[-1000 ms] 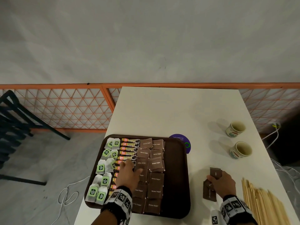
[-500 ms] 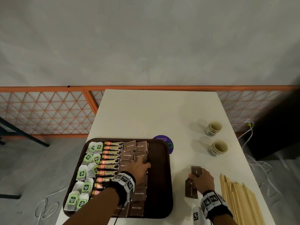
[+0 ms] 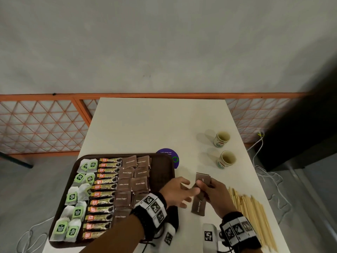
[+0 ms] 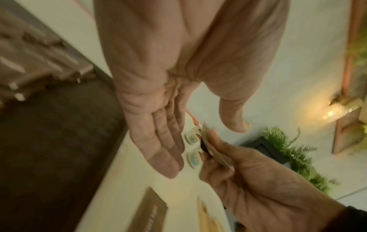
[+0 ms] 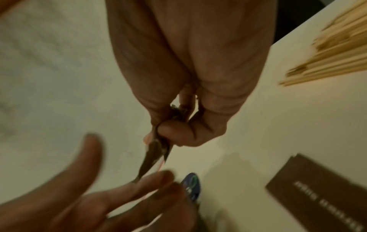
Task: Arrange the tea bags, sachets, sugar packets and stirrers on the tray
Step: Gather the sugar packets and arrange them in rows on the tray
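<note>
Near the frame's lower centre, the right hand is pinching brown sugar packets; the left hand, fingers spread, is reaching toward them.

right hand pinching sugar packets, left hand reaching

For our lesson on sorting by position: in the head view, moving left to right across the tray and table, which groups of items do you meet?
Green-labelled tea bags → orange granule sachets → brown sugar packets → paper cups → wooden stirrers.
</note>
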A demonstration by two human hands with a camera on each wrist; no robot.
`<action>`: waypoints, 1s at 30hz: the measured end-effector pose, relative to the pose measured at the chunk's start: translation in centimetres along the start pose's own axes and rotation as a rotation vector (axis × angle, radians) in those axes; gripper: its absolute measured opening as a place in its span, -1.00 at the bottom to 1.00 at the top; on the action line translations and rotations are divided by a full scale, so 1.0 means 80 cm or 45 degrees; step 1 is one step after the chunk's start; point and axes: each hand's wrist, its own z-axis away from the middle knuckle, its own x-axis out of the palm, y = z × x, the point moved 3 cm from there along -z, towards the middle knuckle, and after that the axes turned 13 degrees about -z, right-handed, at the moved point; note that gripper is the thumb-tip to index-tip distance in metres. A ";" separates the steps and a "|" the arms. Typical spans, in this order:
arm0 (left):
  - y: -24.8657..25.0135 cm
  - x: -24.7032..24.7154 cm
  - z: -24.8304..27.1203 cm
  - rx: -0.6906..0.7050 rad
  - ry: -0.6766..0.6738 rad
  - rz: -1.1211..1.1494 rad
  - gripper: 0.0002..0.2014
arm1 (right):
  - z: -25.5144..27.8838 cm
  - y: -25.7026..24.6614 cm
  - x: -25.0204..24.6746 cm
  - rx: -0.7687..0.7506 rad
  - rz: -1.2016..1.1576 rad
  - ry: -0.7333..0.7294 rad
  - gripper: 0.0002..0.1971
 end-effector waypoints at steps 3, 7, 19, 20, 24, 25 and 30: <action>0.008 0.013 -0.008 0.071 0.049 0.096 -0.68 | 0.019 -0.011 0.017 -0.125 0.194 -0.076 -0.70; 0.000 0.011 -0.011 0.100 0.138 -0.005 -0.81 | 0.025 -0.016 0.026 0.014 0.317 -0.243 -0.51; -0.101 -0.077 0.080 -0.057 0.218 -0.374 -0.85 | -0.011 0.080 -0.027 0.148 1.211 -0.169 -0.43; -0.116 -0.078 0.089 -0.079 0.175 -0.435 -0.87 | -0.010 0.085 -0.028 0.172 1.186 -0.165 -0.54; -0.152 -0.075 0.111 -0.139 0.024 -0.386 -0.87 | -0.001 0.085 -0.018 0.135 1.238 -0.179 -0.91; -0.157 -0.076 0.113 -0.140 0.030 -0.366 -0.88 | 0.006 0.079 -0.011 0.102 1.209 -0.170 -0.86; -0.177 -0.096 0.127 -0.144 0.036 -0.253 -0.81 | 0.047 0.062 0.083 0.020 0.795 -0.273 -0.84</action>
